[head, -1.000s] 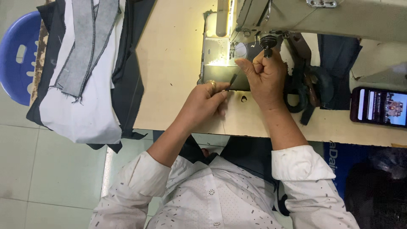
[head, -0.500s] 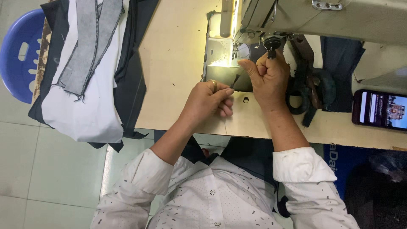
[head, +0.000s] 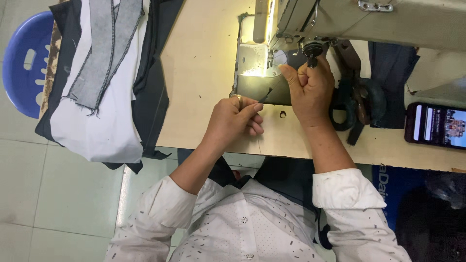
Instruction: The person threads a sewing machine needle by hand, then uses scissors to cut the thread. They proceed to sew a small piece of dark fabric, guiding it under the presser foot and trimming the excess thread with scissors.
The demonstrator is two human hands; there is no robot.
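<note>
A thin dark strip of fabric (head: 266,93) runs from the lit needle plate (head: 253,68) of the sewing machine (head: 388,19) toward me. My left hand (head: 234,119) pinches its near end between thumb and forefinger. My right hand (head: 310,90) is closed beside the presser foot, thumb up, fingers curled at the strip's far end. Whether it grips the strip is hidden by the fingers.
A pile of grey, white and dark fabric pieces (head: 104,73) hangs over the table's left end. Dark scissors and straps (head: 357,104) lie right of my right hand. A lit phone (head: 435,125) rests at the right. A blue plastic stool (head: 22,63) stands left on the floor.
My left hand drew slightly toward me with the strip's end. My right hand stayed by the presser foot. The view shifted a little.
</note>
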